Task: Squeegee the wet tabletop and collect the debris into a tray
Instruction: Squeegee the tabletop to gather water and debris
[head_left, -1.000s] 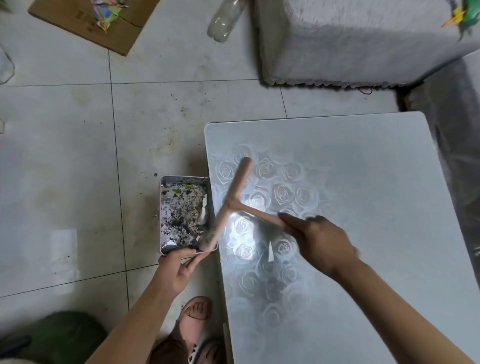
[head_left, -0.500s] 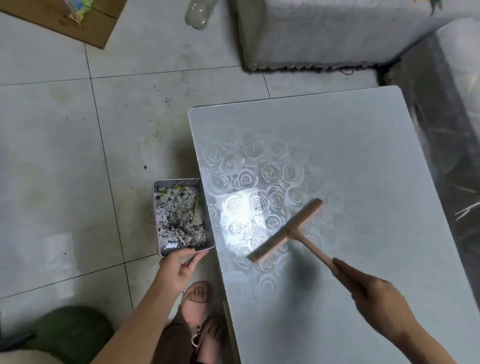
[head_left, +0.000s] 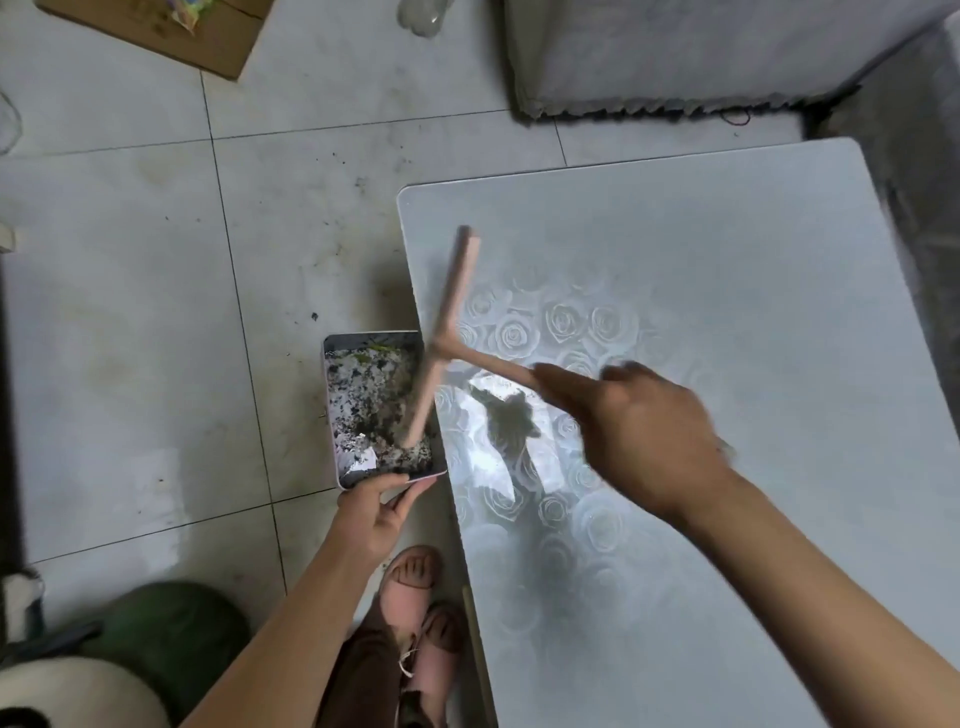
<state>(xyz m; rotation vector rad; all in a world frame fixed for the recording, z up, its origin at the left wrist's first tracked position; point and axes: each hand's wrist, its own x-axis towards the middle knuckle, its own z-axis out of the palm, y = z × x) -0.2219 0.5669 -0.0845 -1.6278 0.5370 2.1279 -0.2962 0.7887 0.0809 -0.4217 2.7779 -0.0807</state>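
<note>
While the right hand (head_left: 644, 431) grips the squeegee (head_left: 441, 343), its blade lies along the desk (head_left: 727, 260) edge, near end over the tray (head_left: 327, 405) pinched by the left hand (head_left: 374, 512).

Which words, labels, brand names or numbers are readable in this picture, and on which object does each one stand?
No text can be read.
On the colourful wrapper lying on the cardboard: perhaps some print, but too blurred to read.
On the tray, the squeegee and the tabletop: no writing shows; the tabletop bears only a rose pattern.
</note>
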